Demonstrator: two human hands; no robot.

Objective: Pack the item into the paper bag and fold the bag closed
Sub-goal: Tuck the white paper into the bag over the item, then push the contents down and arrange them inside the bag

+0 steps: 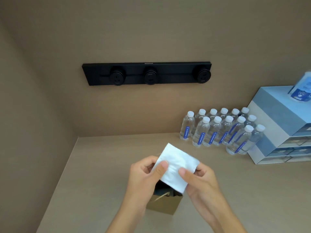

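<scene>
A white folded napkin (176, 163) is held up in front of me, tilted like a diamond. My left hand (144, 175) pinches its left edge with the thumb on top. My right hand (200, 177) pinches its right lower edge. Directly beneath the napkin stands a small brown paper bag (165, 206) on the beige counter (101, 174). The bag's top is open, with a dark inside and a paper handle showing. My hands and the napkin hide most of the bag's mouth.
Several clear water bottles (218, 130) with white caps stand at the back right. Stacked blue and grey boxes (279, 128) fill the right edge, with a blue packet (301, 91) on top. A black power socket rail (146, 74) is on the back wall.
</scene>
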